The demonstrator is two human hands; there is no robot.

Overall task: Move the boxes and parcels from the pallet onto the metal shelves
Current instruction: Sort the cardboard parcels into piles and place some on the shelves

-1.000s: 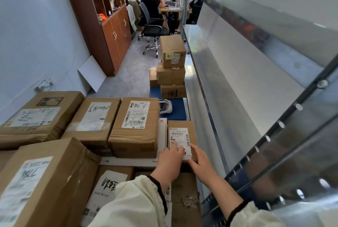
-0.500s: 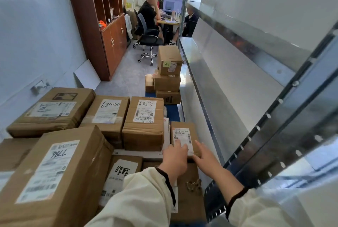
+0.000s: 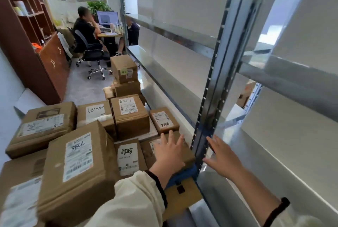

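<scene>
Several brown cardboard parcels with white labels lie stacked on the blue pallet at lower left. A small flat box marked in black pen sits at the stack's right edge. My left hand lies flat, fingers spread, on a low brown box just in front of that small box, holding nothing. My right hand hovers open by the metal shelf upright, over the lower shelf board. The metal shelves run along the right.
A second stack of boxes stands farther down the aisle. Two people sit at a desk at the far end, with an office chair. A brown wooden cabinet lines the left wall.
Both hands have come off the small labelled box and drawn back toward me. The left one now rests on a nearer box, the right one has swung over to the shelf upright. The view has tilted up.
</scene>
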